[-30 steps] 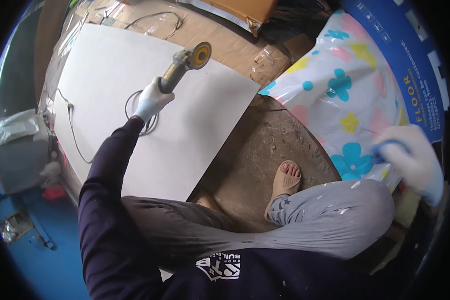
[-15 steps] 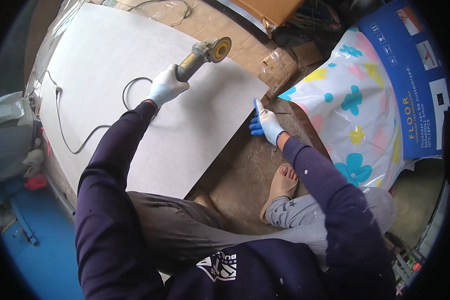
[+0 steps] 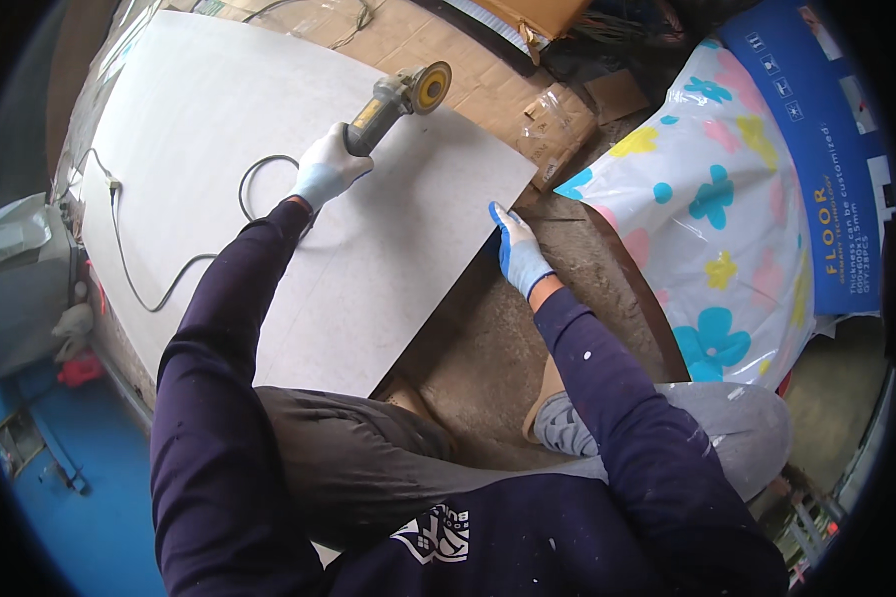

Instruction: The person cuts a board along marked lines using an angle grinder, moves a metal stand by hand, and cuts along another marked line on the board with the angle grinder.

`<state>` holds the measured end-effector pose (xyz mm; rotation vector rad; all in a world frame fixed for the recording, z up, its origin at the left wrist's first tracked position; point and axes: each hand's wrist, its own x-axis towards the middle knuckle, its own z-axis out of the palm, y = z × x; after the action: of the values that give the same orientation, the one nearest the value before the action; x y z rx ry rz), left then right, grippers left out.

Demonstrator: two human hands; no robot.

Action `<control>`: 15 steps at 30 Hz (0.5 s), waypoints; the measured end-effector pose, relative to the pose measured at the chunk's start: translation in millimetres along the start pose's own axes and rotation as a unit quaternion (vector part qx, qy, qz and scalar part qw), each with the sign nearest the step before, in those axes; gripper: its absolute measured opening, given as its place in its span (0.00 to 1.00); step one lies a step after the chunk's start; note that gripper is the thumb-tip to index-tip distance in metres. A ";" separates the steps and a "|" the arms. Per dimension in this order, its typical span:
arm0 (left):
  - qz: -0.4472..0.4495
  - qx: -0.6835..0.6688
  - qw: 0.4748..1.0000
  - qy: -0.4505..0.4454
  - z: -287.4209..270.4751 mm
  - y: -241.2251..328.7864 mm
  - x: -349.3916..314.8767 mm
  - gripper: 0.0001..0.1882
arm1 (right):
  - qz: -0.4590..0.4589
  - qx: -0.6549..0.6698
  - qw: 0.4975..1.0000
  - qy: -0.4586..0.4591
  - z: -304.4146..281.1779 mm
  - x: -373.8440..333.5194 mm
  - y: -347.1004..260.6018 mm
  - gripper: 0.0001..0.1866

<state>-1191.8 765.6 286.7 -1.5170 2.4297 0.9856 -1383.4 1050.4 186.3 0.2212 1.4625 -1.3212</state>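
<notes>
A large pale grey-white panel point(image 3: 368, 289) lies in front of me. My left hand point(image 3: 329, 169), in a white and blue glove, is wrapped round the body of an angle grinder point(image 3: 376, 119). The grinder's yellow-centred disc point(image 3: 431, 88) is raised at its far end, over the panel's far side. My right hand point(image 3: 522, 255), gloved alike, grips the panel's right edge near the corner. Its thumb lies along the top edge, while the other fingers are mostly hidden below. A dark power cord point(image 3: 176, 279) trails over the panel's left part.
Flattened cardboard point(image 3: 468, 85) and a taped carton point(image 3: 558, 134) lie past the panel. To the right are a flower-patterned plastic sheet point(image 3: 687, 149) and a blue printed box point(image 3: 816, 169). Bare floor point(image 3: 488, 348) shows between my legs. A blue surface point(image 3: 100, 507) is at lower left.
My right hand has moved left to the panel's edge and closed on it. The grinder has shifted slightly left and up in my left hand. My right foot has drawn back behind my arm.
</notes>
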 end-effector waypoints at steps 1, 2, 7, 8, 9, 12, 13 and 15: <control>0.000 0.000 1.000 0.000 0.5 0.7 0.0 0.31 | 0.000 0.000 1.000 0.000 -1.8 0.7 1.1 0.38; 0.014 0.016 1.000 0.012 0.6 1.1 -0.2 0.30 | -0.009 -0.001 1.000 -0.008 -3.5 1.4 2.0 0.38; 0.034 0.042 0.998 0.036 2.6 5.6 -1.0 0.29 | -0.026 -0.005 0.999 -0.028 -10.8 7.3 4.8 0.38; 0.030 0.049 0.998 0.031 -1.0 2.8 -3.0 0.29 | -0.021 -0.008 1.000 -0.023 -3.7 2.1 3.3 0.38; 0.027 0.055 0.998 0.027 -4.3 0.4 -5.1 0.29 | -0.015 -0.011 1.000 -0.016 3.8 -3.0 1.6 0.38; 0.044 0.047 0.998 0.026 5.0 17.2 0.5 0.28 | -0.093 -0.003 0.995 -0.024 -19.1 4.9 3.7 0.34; 0.037 0.053 0.998 0.027 1.8 10.5 -2.5 0.28 | -0.088 -0.001 0.996 -0.031 -5.6 -2.8 3.0 0.34; 0.020 0.046 0.998 0.030 -8.5 -3.8 -13.0 0.28 | -0.053 -0.018 0.945 0.321 29.6 -33.3 -4.3 0.24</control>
<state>-1180.1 769.5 297.0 -1.4934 2.5188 0.8329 -1356.8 1041.9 221.3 0.5983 2.0643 -1.3727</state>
